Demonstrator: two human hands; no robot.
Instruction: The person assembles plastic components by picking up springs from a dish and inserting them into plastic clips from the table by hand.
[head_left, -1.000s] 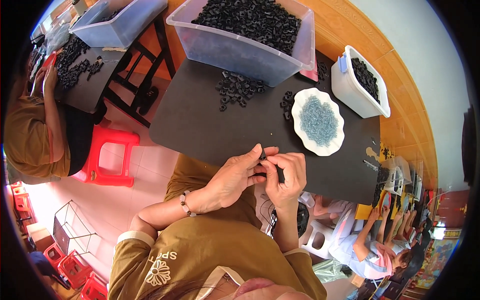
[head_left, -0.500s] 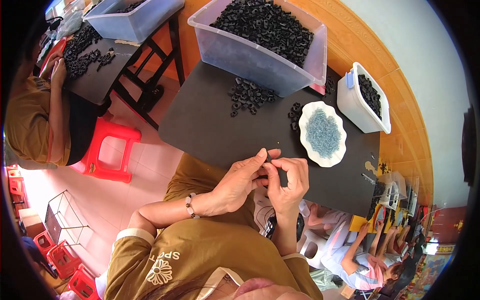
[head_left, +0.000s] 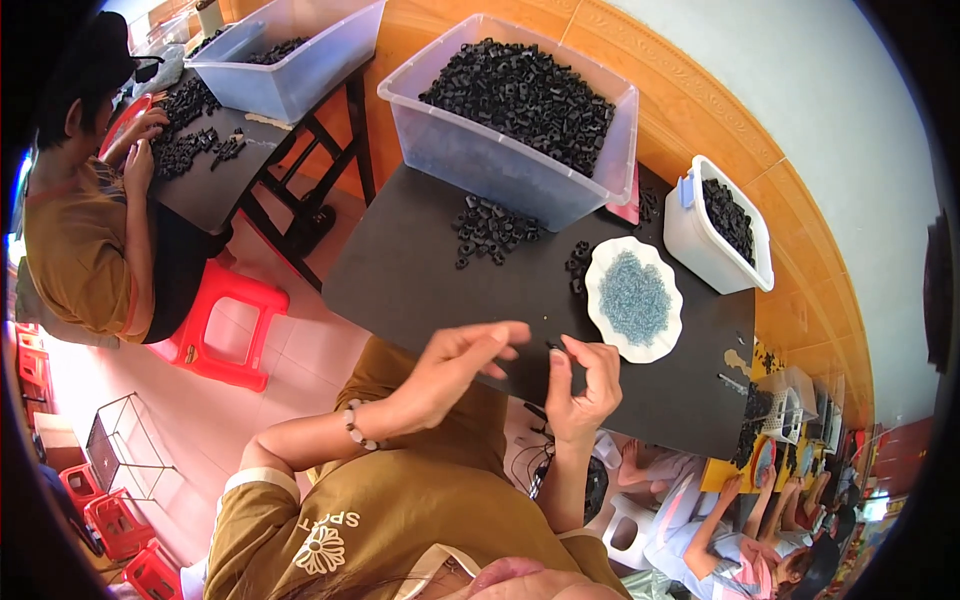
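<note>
Right hand [head_left: 583, 385], centre of frame, was pinching a small black part [head_left: 553, 347] between thumb and fingertips, held just above the near edge of the black table [head_left: 420, 270]. Left hand [head_left: 455, 365], just left of it, was loosely spread, fingers fanned toward the part, holding nothing as far as could be told; beaded bracelet [head_left: 353, 425] on its wrist.

Containers: large clear plastic bin [head_left: 510, 110], upper centre, stood on the table's far side, heaped with black parts. Loose pile of black parts [head_left: 490, 225] lay on the table just in front of the bin. White scalloped plate [head_left: 634, 300], right of centre, held small blue-grey pieces; a few black parts touched its left rim. White tub [head_left: 715, 240], upper right, held more black parts. Second clear bin [head_left: 290, 55], upper left, stood on another table with some black parts inside.

Another person [head_left: 80, 220], left edge, sat on a red stool [head_left: 225, 325], hands on a scatter of black parts.
</note>
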